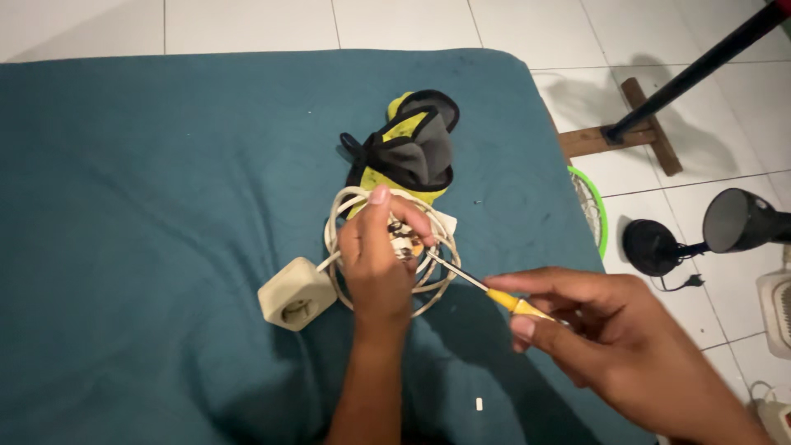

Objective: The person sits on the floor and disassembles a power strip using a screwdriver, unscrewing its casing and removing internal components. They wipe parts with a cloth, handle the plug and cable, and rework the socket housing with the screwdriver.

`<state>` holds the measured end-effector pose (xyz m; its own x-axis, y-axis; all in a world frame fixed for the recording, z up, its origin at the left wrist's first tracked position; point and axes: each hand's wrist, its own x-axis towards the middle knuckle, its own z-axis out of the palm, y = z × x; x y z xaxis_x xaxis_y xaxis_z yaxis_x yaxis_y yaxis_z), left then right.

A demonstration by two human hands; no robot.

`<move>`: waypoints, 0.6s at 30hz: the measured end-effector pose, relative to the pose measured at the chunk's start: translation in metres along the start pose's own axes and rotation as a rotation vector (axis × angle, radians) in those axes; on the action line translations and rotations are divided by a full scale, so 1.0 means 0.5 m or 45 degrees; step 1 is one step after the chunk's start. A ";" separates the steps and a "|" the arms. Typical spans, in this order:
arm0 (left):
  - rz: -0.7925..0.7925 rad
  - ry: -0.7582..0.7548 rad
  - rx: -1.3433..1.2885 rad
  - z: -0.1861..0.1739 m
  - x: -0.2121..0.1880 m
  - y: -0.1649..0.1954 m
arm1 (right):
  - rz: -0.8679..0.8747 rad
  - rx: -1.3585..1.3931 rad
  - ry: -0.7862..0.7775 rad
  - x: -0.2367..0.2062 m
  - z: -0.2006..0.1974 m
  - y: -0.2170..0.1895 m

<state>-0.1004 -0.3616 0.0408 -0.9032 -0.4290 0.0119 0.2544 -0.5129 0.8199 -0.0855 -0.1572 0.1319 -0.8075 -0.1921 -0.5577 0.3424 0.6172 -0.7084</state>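
On teal mattress [124, 206]: left hand [375, 264] clamping small part amid coiled white cable [428, 284], right hand [593, 321] pinching yellow screwdriver [494, 293] against it, work unfinished.

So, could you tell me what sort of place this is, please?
Probably a room at home: a teal mattress on a white tiled floor, with a black desk lamp standing beside it.
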 end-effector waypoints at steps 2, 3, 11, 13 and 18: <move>-0.151 0.071 -0.038 -0.002 0.000 0.001 | 0.031 -0.057 0.006 -0.001 -0.014 -0.002; -0.138 0.069 -0.046 -0.003 0.001 0.002 | -0.082 -0.001 -0.059 -0.001 -0.015 -0.002; 0.026 0.021 0.082 -0.004 -0.001 -0.002 | -0.251 0.100 -0.184 0.012 0.014 -0.010; 0.091 0.016 0.185 -0.003 -0.002 -0.008 | -0.233 0.066 -0.178 0.011 0.016 -0.019; 0.036 0.059 0.256 0.000 -0.005 -0.026 | -0.112 -0.362 -0.015 -0.001 0.036 -0.044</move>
<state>-0.1016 -0.3541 0.0302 -0.8788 -0.4770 0.0141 0.2010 -0.3433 0.9175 -0.0839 -0.1843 0.1399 -0.8220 -0.2623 -0.5054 0.1215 0.7863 -0.6058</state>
